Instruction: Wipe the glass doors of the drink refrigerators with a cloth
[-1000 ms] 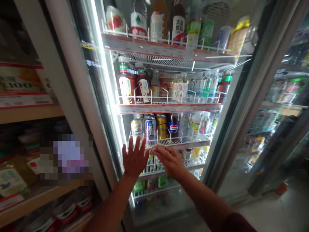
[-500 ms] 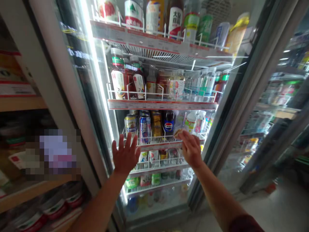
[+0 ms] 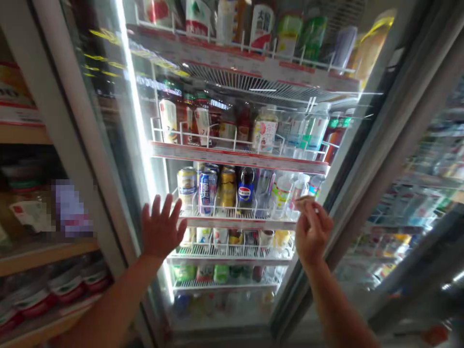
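Note:
My left hand (image 3: pixel 161 227) is spread, palm toward the glass door (image 3: pixel 137 285) of a lit drinks fridge, near its left side; whether it touches the glass I cannot tell. My right hand (image 3: pixel 313 232) is closed in a pinch by the door's right side. Between its fingertips is a small tan folded piece (image 3: pixel 301 202); its material is not clear. Behind the glass stand drink cans (image 3: pixel 207 192), a golden can (image 3: pixel 228 186) and a dark Pepsi bottle (image 3: pixel 246 186). Clear bottles (image 3: pixel 283 191) show just left of my right hand.
More bottles (image 3: pixel 266 130) stand on the upper wire shelves, fronted by a price strip (image 3: pixel 232 158). On the left is a wooden shelf (image 3: pixel 47 258) with jars and packs. A grey door frame (image 3: pixel 395 145) runs down the right, with another stocked fridge (image 3: pixel 406 193) beyond.
My right hand has moved right across the front of the door with the small tan piece. My left hand has shifted left, fingers still spread. The view has tilted slightly.

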`<state>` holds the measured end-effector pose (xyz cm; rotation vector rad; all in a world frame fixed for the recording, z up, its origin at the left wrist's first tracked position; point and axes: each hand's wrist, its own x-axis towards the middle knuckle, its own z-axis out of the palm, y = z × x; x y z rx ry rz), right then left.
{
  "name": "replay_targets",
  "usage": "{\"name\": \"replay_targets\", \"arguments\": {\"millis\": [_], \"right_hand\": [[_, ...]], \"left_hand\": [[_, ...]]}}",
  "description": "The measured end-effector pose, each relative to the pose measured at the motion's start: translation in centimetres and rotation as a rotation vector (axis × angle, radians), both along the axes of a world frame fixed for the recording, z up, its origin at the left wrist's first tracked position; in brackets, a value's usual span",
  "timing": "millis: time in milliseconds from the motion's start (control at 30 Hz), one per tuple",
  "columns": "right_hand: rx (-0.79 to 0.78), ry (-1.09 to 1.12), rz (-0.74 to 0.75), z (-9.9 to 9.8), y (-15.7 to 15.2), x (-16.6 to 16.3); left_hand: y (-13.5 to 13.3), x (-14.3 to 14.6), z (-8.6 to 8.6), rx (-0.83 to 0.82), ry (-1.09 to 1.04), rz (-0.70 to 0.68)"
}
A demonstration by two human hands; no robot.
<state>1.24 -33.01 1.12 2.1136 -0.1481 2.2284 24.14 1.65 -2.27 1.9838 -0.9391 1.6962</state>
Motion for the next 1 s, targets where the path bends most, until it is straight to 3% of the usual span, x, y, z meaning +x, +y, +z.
{"name": "replay_targets", "arguments": {"millis": [67, 133, 267, 333, 433, 500, 567, 700, 767, 900, 1000], "right_hand": [[0.094, -0.125, -0.019, 0.5, -1.1, 0.3], [0.085, -0.100, 0.020, -0.5, -0.1, 1.0], [-0.187, 0.309, 0.260, -3.4, 3.1, 1.3], [-0.238, 0.340, 0.279, -2.8, 2.6, 0.8], [-0.100, 0.058, 0.126, 0.0, 0.2, 0.3], [-0.021, -0.083, 0.060, 0.8, -0.3, 0.6], [-0.019, -0.064, 0.098, -0.1, 1.0, 1.2], [-0.219, 0.336, 0.335, -3.0, 4.8, 2.0], [-0.200, 0.319, 0.323, -2.5, 5.0, 2.0], [-0.026, -0.031, 0.147, 0.7, 4.0, 2.7], [-0.076, 0.034, 0.223, 0.2, 6.2, 3.9]], "left_hand": [[0.0, -0.1, 0.2, 0.000, -0.032, 0.010], [0.0, -0.2, 0.3, -0.008, -0.023, 0.010], [0.0, 0.1, 0.1, -0.028, 0.024, 0.021], [0.1, 0.3, -0.1, -0.027, 0.041, 0.044], [0.1, 0.3, -0.1, -0.021, 0.041, 0.078], [0.0, 0.2, 0.1, -0.014, -0.009, 0.077], [-0.1, 0.0, 0.3, -0.008, -0.048, 0.069], [-0.3, -0.5, 0.7, -0.006, -0.050, 0.048], [-0.3, -0.6, 0.8, 0.000, -0.057, 0.042], [-0.2, -0.6, 0.6, 0.016, -0.042, 0.046], [-0.2, -0.7, 0.6, 0.016, -0.039, 0.053]]}}
